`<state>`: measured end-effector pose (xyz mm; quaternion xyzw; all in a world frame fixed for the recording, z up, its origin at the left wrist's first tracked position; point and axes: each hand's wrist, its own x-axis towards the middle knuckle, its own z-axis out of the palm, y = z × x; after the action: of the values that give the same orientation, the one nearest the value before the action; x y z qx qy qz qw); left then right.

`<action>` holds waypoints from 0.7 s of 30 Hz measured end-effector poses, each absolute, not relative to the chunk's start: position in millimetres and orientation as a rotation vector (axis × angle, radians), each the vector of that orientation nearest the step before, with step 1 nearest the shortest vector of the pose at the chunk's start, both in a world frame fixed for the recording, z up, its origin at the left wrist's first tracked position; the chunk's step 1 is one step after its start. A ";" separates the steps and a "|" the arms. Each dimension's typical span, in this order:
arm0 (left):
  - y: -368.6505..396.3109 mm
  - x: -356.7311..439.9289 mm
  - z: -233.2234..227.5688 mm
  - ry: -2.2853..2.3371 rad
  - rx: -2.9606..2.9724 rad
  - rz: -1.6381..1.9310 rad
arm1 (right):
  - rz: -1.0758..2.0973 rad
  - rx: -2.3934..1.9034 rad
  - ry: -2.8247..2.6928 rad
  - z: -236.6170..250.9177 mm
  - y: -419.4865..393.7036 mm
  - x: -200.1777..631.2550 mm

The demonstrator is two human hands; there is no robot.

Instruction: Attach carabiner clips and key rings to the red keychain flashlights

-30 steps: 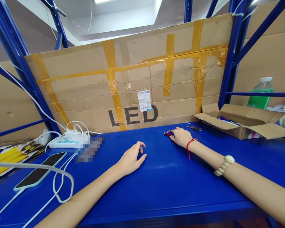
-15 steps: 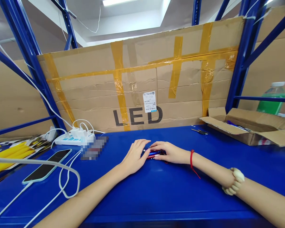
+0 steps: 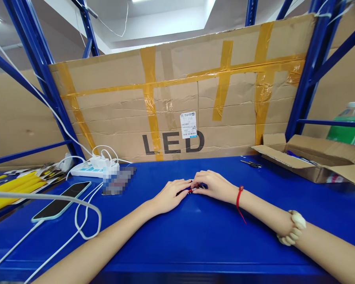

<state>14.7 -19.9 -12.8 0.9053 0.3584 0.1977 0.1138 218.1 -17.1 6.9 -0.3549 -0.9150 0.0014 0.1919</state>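
Observation:
A small bunch of shiny red and blue pens [image 3: 191, 190] lies on the blue tabletop, mostly covered by my hands. From the left, my left hand [image 3: 171, 196] curves over it, thumb in front and fingers behind, gripping the left ends. My right hand [image 3: 213, 186] bends round the other side, its thumb and fingertips closed on the pens. The fingertips of both hands meet or nearly meet over the bunch. How many pens there are is hidden.
A phone [image 3: 62, 201] with white cables and a power strip [image 3: 91, 169] are on the left, beside yellow packets [image 3: 17, 191]. Keys [image 3: 251, 163] and an open cardboard box [image 3: 307, 165] with pens are back right. A cardboard sheet [image 3: 121, 114] stands behind.
My hands have drawn closer together over the pens, hiding more of them. The right hand's fingers are more bent and its knuckles higher. The view has shifted slightly.

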 end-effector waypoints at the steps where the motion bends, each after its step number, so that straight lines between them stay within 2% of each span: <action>1: -18.7 14.4 -12.7 1.051 2.661 0.605 | -0.022 -1.025 -2.571 7.6 -16.5 219.0; 9: -10.6 7.4 -9.0 1.218 2.749 0.664 | -0.199 -1.260 -2.505 3.0 -8.7 228.8; 21: -4.7 -6.5 -3.3 1.996 2.572 0.438 | 0.143 -1.070 -2.491 0.3 -12.5 220.3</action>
<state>-6.5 -4.7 -3.3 0.7810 0.6061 0.1329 -0.0717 220.3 -12.5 0.3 -0.3852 -0.8967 0.0515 0.2118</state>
